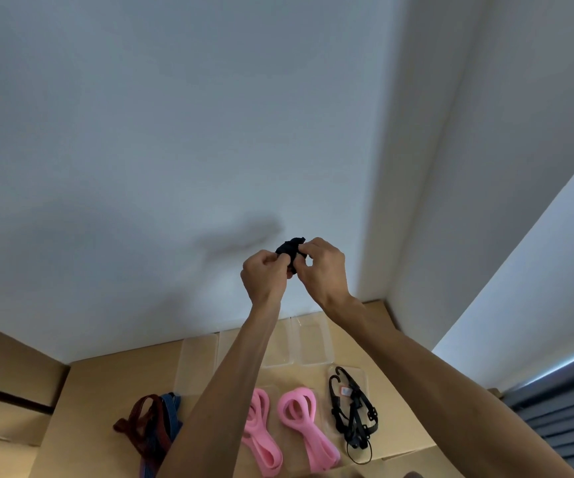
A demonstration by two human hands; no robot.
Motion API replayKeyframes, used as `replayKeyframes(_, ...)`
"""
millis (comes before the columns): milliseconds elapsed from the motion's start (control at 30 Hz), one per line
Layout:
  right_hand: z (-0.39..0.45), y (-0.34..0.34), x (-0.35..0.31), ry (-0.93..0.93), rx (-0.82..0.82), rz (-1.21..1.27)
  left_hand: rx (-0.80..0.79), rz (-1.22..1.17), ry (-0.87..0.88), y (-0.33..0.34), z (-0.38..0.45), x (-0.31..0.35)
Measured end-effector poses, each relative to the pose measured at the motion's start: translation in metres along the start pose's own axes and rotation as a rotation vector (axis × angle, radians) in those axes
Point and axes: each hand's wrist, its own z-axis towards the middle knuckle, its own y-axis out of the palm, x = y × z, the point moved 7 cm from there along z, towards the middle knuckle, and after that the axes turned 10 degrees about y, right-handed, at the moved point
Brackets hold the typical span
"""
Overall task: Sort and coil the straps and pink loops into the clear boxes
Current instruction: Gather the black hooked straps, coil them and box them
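Note:
Raised in front of the wall, my left hand (264, 274) and my right hand (320, 267) both pinch a small bunched dark strap (289, 250) between their fingertips. Below on the cardboard surface lie two pink loops (261, 432) (304, 422), each inside a clear box. A black strap with hooks (351, 412) lies in another clear box to the right. A dark red strap (147, 426) and a blue strap (170, 408) lie tangled together at the left. My left forearm covers part of the left pink loop.
Several open clear boxes (311, 343) sit at the back of the cardboard surface (99, 391), against the white wall. A white pillar rises at the right. A second cardboard box (2, 367) stands at the left, a grey ribbed surface at the far right.

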Motion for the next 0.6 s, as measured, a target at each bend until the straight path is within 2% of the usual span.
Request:
replayKeyframes(133,-0.009,0.004,0.010,-0.033,-0.015,0.001,-0.016,0.033,0.002,-0.001,-0.003,-0.009)
replayKeyframes(267,-0.011,0.001,0.031,0.133,0.013,0.233,-0.074,-0.051,-0.061,0.005,-0.004,-0.024)
replayKeyframes(400,-0.012,0.018,0.055,0.337,-0.255,0.499,-0.125,-0.045,-0.119,0.007,-0.004,-0.043)
replayKeyframes(467,-0.020,0.020,0.068,0.390,-0.234,0.487,-0.171,-0.046,-0.184,0.011,-0.009,-0.060)
replayKeyframes(600,-0.045,0.037,0.094,0.466,-0.206,0.421,-0.203,0.178,-0.197,0.016,-0.015,-0.084)
